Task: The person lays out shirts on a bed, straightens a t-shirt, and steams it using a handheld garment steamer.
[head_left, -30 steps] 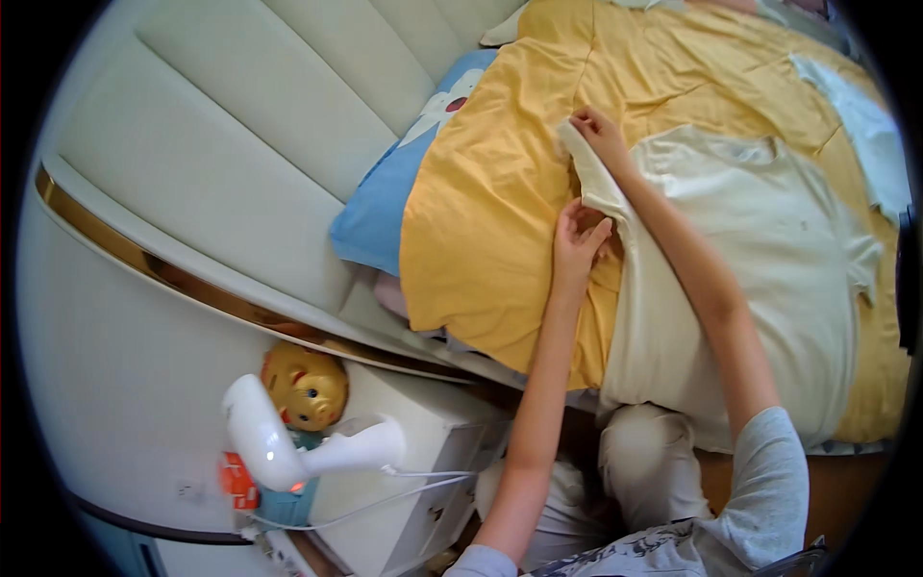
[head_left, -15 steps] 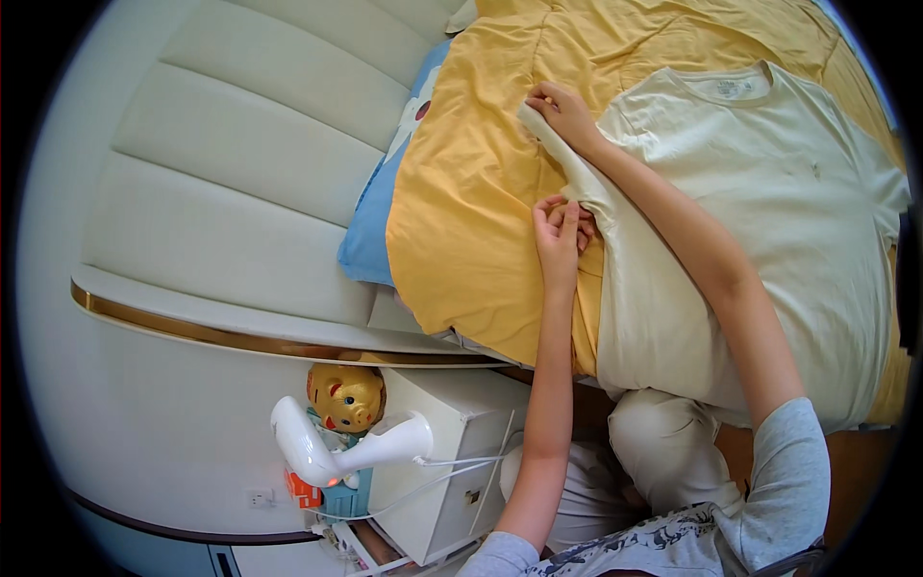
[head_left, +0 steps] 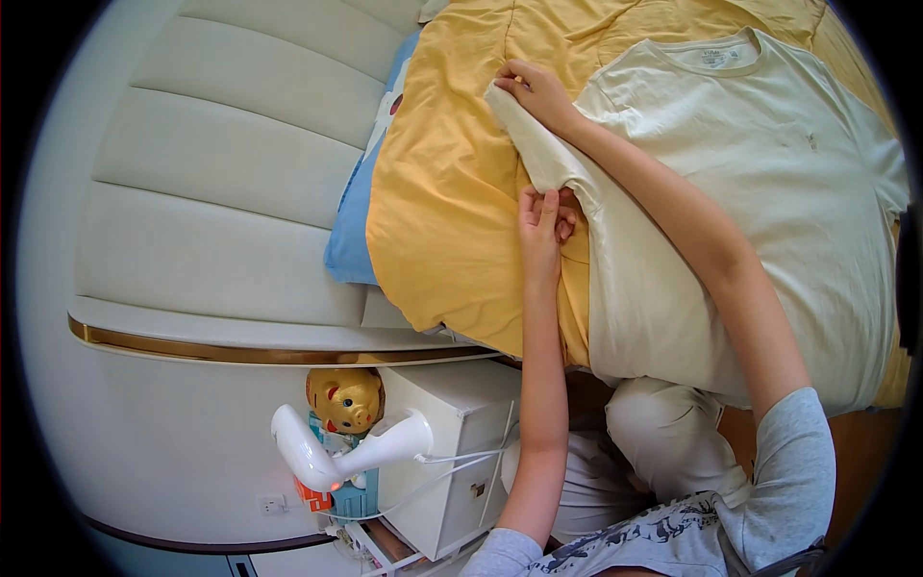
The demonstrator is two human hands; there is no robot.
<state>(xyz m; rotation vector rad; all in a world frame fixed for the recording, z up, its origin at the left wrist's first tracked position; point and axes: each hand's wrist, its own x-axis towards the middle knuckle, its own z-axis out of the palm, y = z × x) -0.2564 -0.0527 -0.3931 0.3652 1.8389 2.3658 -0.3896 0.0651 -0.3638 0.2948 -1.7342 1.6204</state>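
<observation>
A cream short-sleeved T-shirt lies spread over a yellow quilt, its neckline toward the far side. My right hand, stretched out ahead, pinches the outer end of the shirt's left sleeve at the hem. Closer to me, my left hand has its thumb and fingers closed on the lower edge of the same sleeve, near the armpit; the curled fingers partly hide the cloth there. Between the two hands the sleeve is drawn out fairly straight. My right forearm passes over the shirt's left side.
A padded cream headboard with a gold strip stands on the left, a blue pillow beside it. Nearer, a white nightstand carries a white lamp-like device with cables and a gold pig figure.
Both hands have shifted slightly left and away from me in the picture, along with the bed and shirt. The sleeve section between them looks wider and flatter. Both grips stay on the sleeve.
</observation>
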